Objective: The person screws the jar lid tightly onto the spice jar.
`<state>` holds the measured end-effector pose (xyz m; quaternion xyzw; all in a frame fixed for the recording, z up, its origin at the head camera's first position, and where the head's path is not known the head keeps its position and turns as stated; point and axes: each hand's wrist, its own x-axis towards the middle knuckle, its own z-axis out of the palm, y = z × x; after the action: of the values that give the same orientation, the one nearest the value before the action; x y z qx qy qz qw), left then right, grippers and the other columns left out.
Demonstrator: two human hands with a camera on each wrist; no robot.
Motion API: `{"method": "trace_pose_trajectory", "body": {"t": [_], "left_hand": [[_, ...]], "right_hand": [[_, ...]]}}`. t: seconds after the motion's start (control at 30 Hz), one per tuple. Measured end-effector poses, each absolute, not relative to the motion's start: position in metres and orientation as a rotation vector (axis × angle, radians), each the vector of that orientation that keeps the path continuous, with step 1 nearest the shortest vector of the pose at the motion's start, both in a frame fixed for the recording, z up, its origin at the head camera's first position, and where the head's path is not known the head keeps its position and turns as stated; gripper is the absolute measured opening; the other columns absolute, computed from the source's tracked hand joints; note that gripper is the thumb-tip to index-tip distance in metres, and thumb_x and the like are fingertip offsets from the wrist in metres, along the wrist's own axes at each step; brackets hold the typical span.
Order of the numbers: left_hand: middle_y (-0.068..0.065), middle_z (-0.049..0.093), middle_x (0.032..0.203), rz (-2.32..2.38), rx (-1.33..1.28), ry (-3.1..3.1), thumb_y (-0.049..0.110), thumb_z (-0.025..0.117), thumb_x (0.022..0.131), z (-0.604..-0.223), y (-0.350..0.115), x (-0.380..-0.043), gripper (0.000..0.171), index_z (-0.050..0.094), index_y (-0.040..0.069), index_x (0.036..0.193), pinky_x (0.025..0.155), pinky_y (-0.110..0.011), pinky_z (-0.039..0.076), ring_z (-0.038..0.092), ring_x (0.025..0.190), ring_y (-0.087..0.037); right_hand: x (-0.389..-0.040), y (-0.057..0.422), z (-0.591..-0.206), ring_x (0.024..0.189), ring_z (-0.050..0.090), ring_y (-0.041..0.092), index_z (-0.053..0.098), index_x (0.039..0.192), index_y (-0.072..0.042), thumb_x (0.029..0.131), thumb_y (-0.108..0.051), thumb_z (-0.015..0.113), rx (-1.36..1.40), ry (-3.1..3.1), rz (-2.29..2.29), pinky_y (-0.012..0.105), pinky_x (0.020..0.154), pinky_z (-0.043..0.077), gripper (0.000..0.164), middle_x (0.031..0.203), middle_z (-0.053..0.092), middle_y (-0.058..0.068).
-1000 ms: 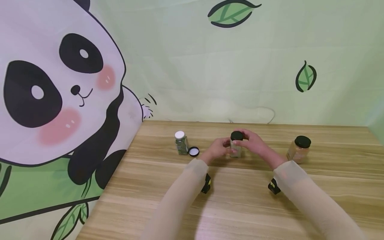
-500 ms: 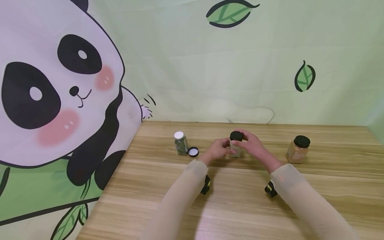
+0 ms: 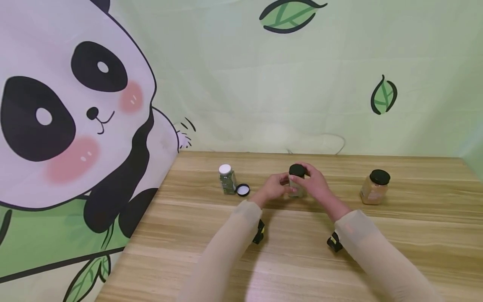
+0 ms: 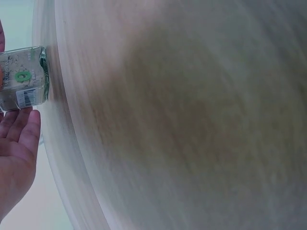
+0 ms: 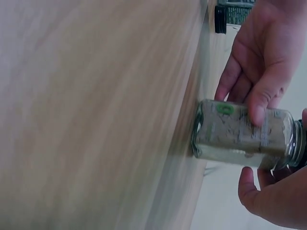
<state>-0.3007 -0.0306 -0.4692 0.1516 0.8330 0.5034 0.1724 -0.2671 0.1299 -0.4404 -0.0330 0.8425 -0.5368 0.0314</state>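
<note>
— How does the jar (image 5: 225, 136) look?
— Clear and squarish, with greyish contents, a green mark (image 4: 22, 76), a barcode (image 4: 27, 97) and a black lid (image 3: 297, 170) on top.
— Its pose?
— Upright on the tabletop (image 3: 294, 260), its base apparently flat against it.

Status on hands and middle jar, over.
Left hand holds middle jar; right hand grips its black lid. Jar upright, lid on. Green jar, orange jar apart.

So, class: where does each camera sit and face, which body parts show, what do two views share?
Head: on the head, facing forward and down at the table; sleeves, left hand, right hand.
Left wrist: on that wrist, facing the table; mainly left hand.
Right wrist: on that wrist, facing the held jar; both hands.
Both wrist views share it.
</note>
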Motion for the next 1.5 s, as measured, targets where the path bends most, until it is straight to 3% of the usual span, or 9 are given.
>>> {"method": "trace_pose_trajectory", "body": {"t": [0.27, 0.77, 0.9, 1.07, 1.33, 1.5], "left_hand": [[-0.014, 0.059, 0.149, 1.433, 0.413, 2.370, 0.013, 0.075, 0.093, -0.470, -0.031, -0.302, 0.054, 0.058, 0.009, 0.145, 0.119, -0.042, 0.043, 0.055, 0.141, -0.031], [-0.014, 0.059, 0.149, 1.446, 0.422, 2.374, 0.012, 0.074, 0.094, -0.467, -0.032, -0.304, 0.052, 0.059, 0.008, 0.144, 0.120, -0.043, 0.042, 0.054, 0.142, -0.031], [-0.014, 0.061, 0.146, 1.424, 0.436, 2.389, 0.013, 0.074, 0.094, -0.468, -0.033, -0.305, 0.052, 0.059, 0.007, 0.144, 0.119, -0.042, 0.043, 0.057, 0.140, -0.029], [-0.015, 0.061, 0.147, 1.399, 0.412, 2.405, 0.018, 0.074, 0.095, -0.470, -0.034, -0.305, 0.057, 0.055, 0.006, 0.147, 0.118, -0.042, 0.044, 0.056, 0.140, -0.029], [-0.016, 0.058, 0.149, 1.421, 0.416, 2.375, 0.016, 0.074, 0.095, -0.470, -0.033, -0.303, 0.057, 0.054, 0.003, 0.147, 0.121, -0.040, 0.041, 0.054, 0.142, -0.029], [-0.017, 0.059, 0.148, 1.417, 0.418, 2.377, 0.013, 0.074, 0.094, -0.469, -0.031, -0.301, 0.055, 0.056, 0.001, 0.145, 0.121, -0.040, 0.041, 0.055, 0.141, -0.030]], "right_hand": [[-0.262, 0.121, -0.443, 0.151, 0.037, 0.042, 0.046, 0.148, 0.000, 0.100, -0.020, 0.067, -0.008, 2.602, -1.765, 0.059, 0.126, 0.027, 0.056, 0.158, 0.044, 0.027], [-0.262, 0.116, -0.440, 0.150, 0.037, 0.042, 0.044, 0.148, 0.001, 0.098, -0.021, 0.069, 0.050, 2.574, -1.823, 0.060, 0.125, 0.028, 0.059, 0.157, 0.045, 0.026], [-0.264, 0.121, -0.438, 0.150, 0.035, 0.044, 0.034, 0.156, -0.006, 0.095, -0.020, 0.073, -0.024, 2.532, -1.783, 0.063, 0.123, 0.029, 0.073, 0.156, 0.044, 0.028], [-0.269, 0.134, -0.435, 0.154, 0.025, 0.049, 0.011, 0.165, -0.008, 0.093, -0.018, 0.075, -0.244, 2.448, -1.665, 0.068, 0.124, 0.022, 0.096, 0.162, 0.031, 0.032], [-0.290, 0.156, -0.432, 0.155, 0.021, 0.050, 0.022, 0.160, 0.001, 0.098, -0.011, 0.065, -0.540, 2.217, -1.593, 0.065, 0.125, 0.022, 0.077, 0.165, 0.023, 0.033], [-0.299, 0.165, -0.430, 0.153, 0.025, 0.048, 0.017, 0.161, 0.003, 0.099, -0.005, 0.059, -0.613, 2.099, -1.557, 0.050, 0.121, 0.034, 0.075, 0.167, 0.020, 0.031]]}}
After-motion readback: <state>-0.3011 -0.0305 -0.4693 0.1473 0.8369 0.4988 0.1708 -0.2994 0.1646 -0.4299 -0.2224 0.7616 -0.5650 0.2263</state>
